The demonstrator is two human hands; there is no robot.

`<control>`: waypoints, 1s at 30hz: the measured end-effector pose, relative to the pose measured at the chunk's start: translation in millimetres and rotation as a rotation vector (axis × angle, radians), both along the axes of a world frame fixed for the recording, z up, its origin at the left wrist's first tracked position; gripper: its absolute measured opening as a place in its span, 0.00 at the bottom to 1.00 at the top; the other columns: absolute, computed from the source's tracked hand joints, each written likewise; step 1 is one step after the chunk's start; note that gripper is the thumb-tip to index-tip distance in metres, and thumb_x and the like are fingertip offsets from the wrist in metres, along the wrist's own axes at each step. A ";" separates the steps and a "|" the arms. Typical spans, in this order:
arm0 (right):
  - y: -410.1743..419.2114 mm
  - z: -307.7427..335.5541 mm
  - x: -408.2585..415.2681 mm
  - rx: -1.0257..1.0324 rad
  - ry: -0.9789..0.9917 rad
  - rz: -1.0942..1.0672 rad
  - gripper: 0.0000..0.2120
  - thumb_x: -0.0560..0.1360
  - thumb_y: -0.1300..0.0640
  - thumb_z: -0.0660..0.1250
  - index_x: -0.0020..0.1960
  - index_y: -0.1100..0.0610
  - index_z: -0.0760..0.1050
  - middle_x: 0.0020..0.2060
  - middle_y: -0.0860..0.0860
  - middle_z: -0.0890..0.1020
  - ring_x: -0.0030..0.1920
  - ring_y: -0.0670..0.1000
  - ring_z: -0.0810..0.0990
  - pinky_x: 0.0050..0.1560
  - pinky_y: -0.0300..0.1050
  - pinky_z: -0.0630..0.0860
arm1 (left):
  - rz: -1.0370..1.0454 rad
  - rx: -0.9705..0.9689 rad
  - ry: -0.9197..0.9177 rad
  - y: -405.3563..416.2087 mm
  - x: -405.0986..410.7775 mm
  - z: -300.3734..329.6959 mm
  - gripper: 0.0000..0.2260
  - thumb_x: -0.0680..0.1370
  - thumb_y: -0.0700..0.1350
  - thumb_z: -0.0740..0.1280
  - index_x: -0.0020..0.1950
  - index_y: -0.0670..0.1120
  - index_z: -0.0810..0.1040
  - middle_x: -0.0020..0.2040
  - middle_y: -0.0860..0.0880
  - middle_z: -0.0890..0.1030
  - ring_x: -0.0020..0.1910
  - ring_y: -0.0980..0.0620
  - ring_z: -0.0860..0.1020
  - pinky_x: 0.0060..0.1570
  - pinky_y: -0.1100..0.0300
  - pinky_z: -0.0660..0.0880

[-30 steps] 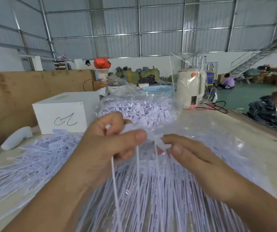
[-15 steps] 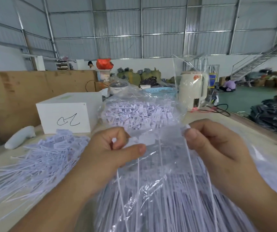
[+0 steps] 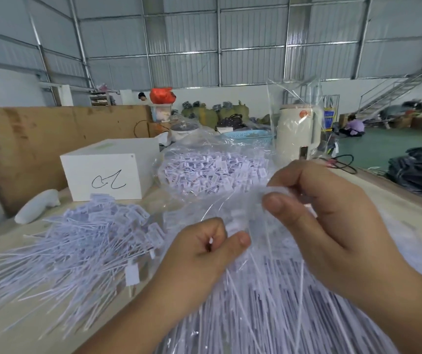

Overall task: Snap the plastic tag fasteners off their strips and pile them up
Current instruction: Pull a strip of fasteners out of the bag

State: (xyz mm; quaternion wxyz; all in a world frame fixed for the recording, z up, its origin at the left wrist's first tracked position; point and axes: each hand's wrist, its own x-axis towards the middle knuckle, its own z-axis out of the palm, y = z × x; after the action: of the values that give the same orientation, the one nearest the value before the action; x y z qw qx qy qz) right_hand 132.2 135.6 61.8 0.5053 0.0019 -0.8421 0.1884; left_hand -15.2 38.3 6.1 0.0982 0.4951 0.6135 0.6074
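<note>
Operator: Hand status, left side?

Inspector: The left hand [image 3: 199,254] is curled into a loose fist. Thumb and forefinger pinch the white head end of a tag fastener [image 3: 233,226]. Its thin tail runs down among the others below.

Operator: Right side?

Inspector: The right hand [image 3: 332,226] is raised slightly higher. Thumb and curled fingers pinch a fold of clear plastic bag [image 3: 220,208] and white fastener material. Motion blur prevents a firm reading of exactly what sits between the fingertips.

Operator: Location of the stock?

Inspector: Fasteners lie in three places. A large bundle of fastener strips [image 3: 268,315] lies under both hands, partly wrapped in the clear film, tails pointing toward the camera. A loose pile of fasteners [image 3: 82,246] lies on the table [image 3: 409,226] to the left of the left hand. A second clear bag of fasteners [image 3: 212,172] sits behind the hands.

Operator: Surrounding items?

Inspector: A white box [image 3: 108,172] with a black handwritten mark stands behind the loose pile. A white handheld object [image 3: 36,205] lies left of it. A cream electric kettle [image 3: 299,134], wrapped in clear film, stands at the rear right, beside a blue basket [image 3: 245,135].
</note>
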 end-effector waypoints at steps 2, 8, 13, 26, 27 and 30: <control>-1.4 -0.5 2.0 0.029 -0.057 0.000 0.11 0.77 0.44 0.62 0.43 0.51 0.74 0.34 0.46 0.77 0.36 0.45 0.76 0.35 0.40 0.71 | 0.014 -0.028 0.051 0.7 -0.6 -5.5 0.26 0.70 0.63 0.71 0.31 0.45 0.64 0.25 0.49 0.63 0.25 0.54 0.62 0.27 0.63 0.61; 10.5 -4.9 0.1 -0.199 -0.563 -0.009 0.14 0.72 0.40 0.69 0.37 0.48 0.72 0.28 0.45 0.73 0.27 0.44 0.69 0.30 0.39 0.65 | 0.198 -0.203 0.414 5.0 -11.3 -21.1 0.14 0.67 0.61 0.63 0.31 0.52 0.70 0.22 0.57 0.69 0.22 0.59 0.66 0.24 0.67 0.60; 21.7 -3.5 5.7 -0.327 -0.811 0.037 0.12 0.72 0.43 0.71 0.43 0.52 0.77 0.28 0.45 0.76 0.28 0.43 0.73 0.34 0.43 0.68 | 0.334 -0.222 0.462 8.8 -17.8 -22.6 0.10 0.70 0.50 0.70 0.33 0.56 0.71 0.27 0.60 0.73 0.25 0.58 0.68 0.25 0.61 0.62; 37.5 -7.8 19.9 -0.489 -0.541 0.043 0.03 0.76 0.50 0.68 0.46 0.42 0.79 0.46 0.56 0.83 0.29 0.52 0.78 0.31 0.44 0.74 | 0.489 0.209 0.134 -9.8 -24.4 2.2 0.20 0.71 0.40 0.70 0.27 0.47 0.61 0.20 0.54 0.63 0.20 0.60 0.62 0.21 0.72 0.59; 33.1 -10.1 17.7 -0.438 -0.496 0.007 0.05 0.76 0.51 0.68 0.46 0.40 0.78 0.47 0.51 0.84 0.34 0.55 0.82 0.38 0.48 0.76 | 0.479 0.216 0.130 -11.5 -23.2 1.7 0.20 0.71 0.41 0.71 0.27 0.47 0.62 0.20 0.53 0.63 0.20 0.60 0.62 0.21 0.72 0.59; 15.6 -12.2 11.4 -0.314 -0.333 0.030 0.03 0.75 0.50 0.68 0.47 0.41 0.78 0.47 0.35 0.81 0.34 0.45 0.79 0.43 0.32 0.71 | 0.421 0.186 0.089 -7.7 -27.3 -1.0 0.14 0.67 0.49 0.69 0.27 0.49 0.65 0.21 0.53 0.64 0.22 0.60 0.62 0.25 0.66 0.63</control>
State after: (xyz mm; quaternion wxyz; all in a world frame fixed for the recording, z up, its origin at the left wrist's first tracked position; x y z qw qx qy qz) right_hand 143.6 151.2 49.6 0.3506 -0.0953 -0.8742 0.3223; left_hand -42.5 30.6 5.0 -0.1040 0.3895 0.6483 0.6459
